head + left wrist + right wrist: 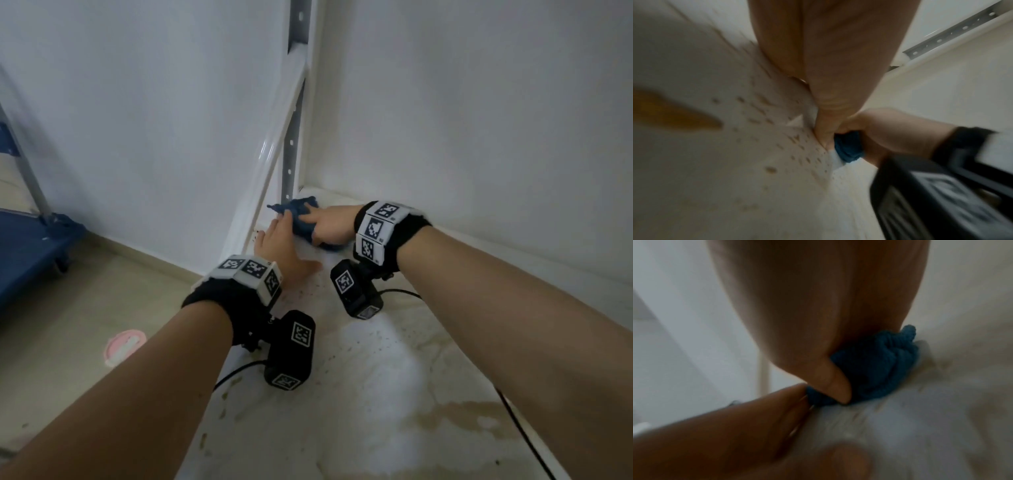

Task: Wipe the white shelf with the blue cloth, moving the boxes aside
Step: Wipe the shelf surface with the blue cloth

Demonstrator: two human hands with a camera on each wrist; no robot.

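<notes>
1. Blue cloth [301, 219] lies bunched on the white shelf [376, 377], right at the foot of the grey upright post [291, 161].
2. Right hand [330, 224] presses down on it, fingers [310, 216] curled over the wad, thumb against its near side.
3. Left hand [281, 248] lies flat and spread on the shelf, fingertips touching the cloth's post-side edge.
4. Brown specks dot the shelf near the post.
</notes>
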